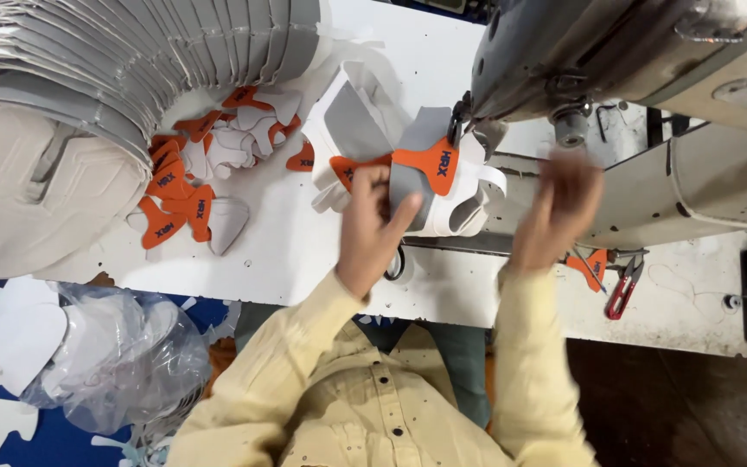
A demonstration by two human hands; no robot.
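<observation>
Head view, looking down on a white table [304, 251] with a sewing machine [616, 52] at its far right corner. Left hand [372, 227] grasps a grey-and-white shoe upper piece [408, 177] with an orange patch, thumb and fingers pinching its near edge; the piece lies on the table just in front of the machine's needle area, its far end touching the machine head. Right hand [557, 207] is raised beside the machine bed, fingers spread and motion-blurred; it appears released, holding nothing, though the blur makes this uncertain. A pile of orange patches [179, 195] sits toward the left edge of the table, beside a fanned stack of grey cut pieces [131, 52] at the far left corner. Red-handled snips [622, 290] lie near the table's near right edge. A clear plastic bag [123, 355] hangs below the near left edge.
</observation>
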